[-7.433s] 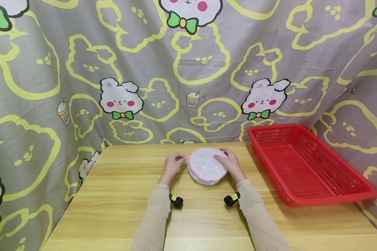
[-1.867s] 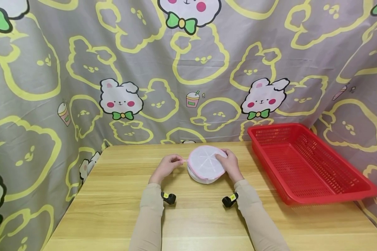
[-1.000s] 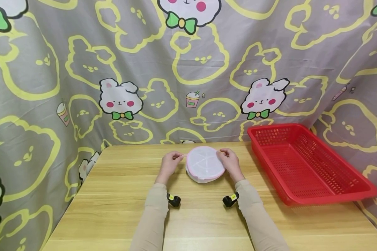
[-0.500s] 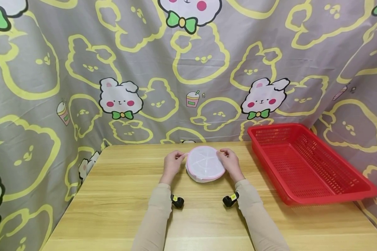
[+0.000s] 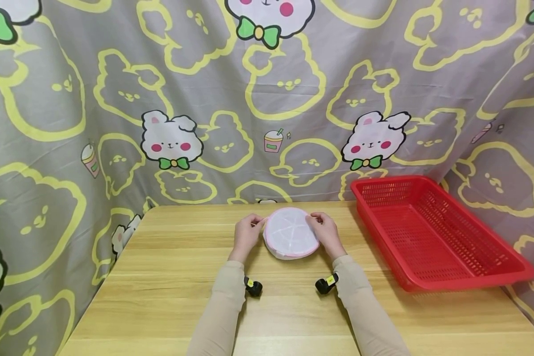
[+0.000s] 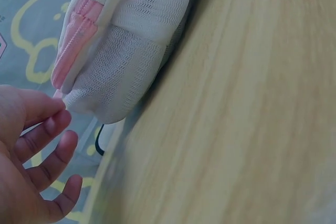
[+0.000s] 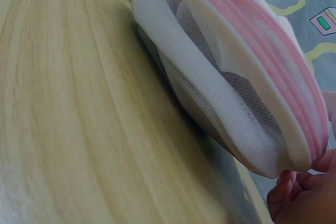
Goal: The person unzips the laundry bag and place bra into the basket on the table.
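A round white mesh laundry bag with pink trim sits upright on the wooden table, its flat top facing up. In the left wrist view its pink zipper runs along the upper rim. My left hand pinches a small pink tab at the bag's left edge between thumb and forefinger, the other fingers loosely bent. On the opposite side my right hand grips the rim, thumb on top and fingers behind. The right wrist view shows the bag's soft side wall, sagging below the pink edging.
A red perforated plastic basket stands on the right of the wooden table. A grey curtain with yellow outlines and rabbit faces hangs behind and at both sides. A small black camera sits on each wrist.
My left hand, farther left with the pink tab drawn out 1.9 s ago, has come back right, close to the bag. The bag has shifted slightly left; my right hand stays at its rim.
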Demonstrator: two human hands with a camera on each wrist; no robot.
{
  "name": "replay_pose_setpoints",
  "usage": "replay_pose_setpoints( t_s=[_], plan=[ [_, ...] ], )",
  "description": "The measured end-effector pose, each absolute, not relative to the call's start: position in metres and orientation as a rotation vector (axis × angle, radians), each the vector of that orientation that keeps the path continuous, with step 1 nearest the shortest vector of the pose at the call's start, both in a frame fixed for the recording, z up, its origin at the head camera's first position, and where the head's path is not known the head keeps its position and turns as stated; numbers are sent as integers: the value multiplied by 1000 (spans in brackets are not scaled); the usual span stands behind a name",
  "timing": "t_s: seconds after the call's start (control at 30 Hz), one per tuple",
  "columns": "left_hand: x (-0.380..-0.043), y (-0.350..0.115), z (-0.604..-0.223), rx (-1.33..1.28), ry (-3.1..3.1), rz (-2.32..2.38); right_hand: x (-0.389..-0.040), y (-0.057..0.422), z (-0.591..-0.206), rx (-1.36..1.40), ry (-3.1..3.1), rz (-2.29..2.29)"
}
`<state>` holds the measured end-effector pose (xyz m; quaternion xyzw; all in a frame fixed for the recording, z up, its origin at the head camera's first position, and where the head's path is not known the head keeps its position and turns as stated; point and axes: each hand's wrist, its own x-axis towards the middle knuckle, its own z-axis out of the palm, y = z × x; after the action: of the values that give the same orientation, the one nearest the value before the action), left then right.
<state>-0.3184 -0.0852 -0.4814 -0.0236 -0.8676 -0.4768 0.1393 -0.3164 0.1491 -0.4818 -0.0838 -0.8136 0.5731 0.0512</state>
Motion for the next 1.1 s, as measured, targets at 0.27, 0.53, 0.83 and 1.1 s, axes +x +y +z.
replay_pose_setpoints(
  t_s=[0.27, 0.53, 0.83, 1.1],
  plan=[
    [-319, -85, -483, -91, -2536, -1355, -317, 148, -484, -228, -2508, 1747],
    [-317, -85, -482, -132, -2557, -1331, -316, 148, -485, -224, -2579, 1736],
    [-317, -86, -484, -137, -2549, -1360, -315, 148, -483, -209, -2601, 1684],
    [-318, -87, -484, -129, -2537, -1389, -315, 149, -484, -191, -2586, 1650]
  ],
)
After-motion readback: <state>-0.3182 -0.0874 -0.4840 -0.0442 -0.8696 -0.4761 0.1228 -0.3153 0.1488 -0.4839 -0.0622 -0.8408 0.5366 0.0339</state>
